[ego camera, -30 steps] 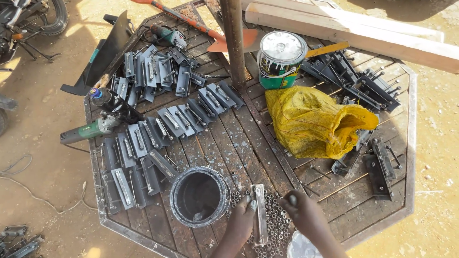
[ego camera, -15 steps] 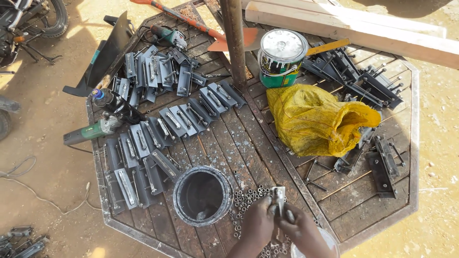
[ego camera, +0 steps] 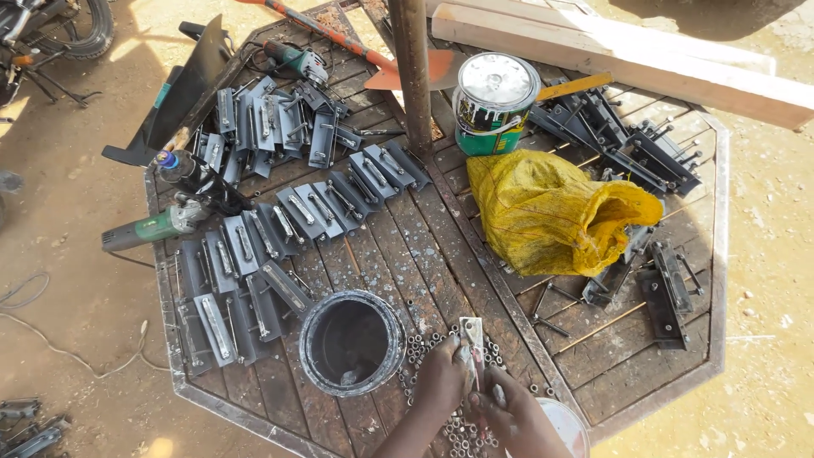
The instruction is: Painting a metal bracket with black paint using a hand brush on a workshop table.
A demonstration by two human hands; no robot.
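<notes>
Fingers of your left hand (ego camera: 441, 373) and right hand (ego camera: 509, 411) pinch a small metal bracket (ego camera: 471, 337) over scattered nuts (ego camera: 420, 348), black pot (ego camera: 351, 341) at nine o'clock.

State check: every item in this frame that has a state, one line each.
left hand: gripping the small metal plate
right hand: closed on the plate's lower end
small metal plate: upright, held over the nuts
open can: lid off, nearly empty
paint can: upright, lid on
yellow bag: crumpled, mouth open
angle grinder: lying flat
</notes>
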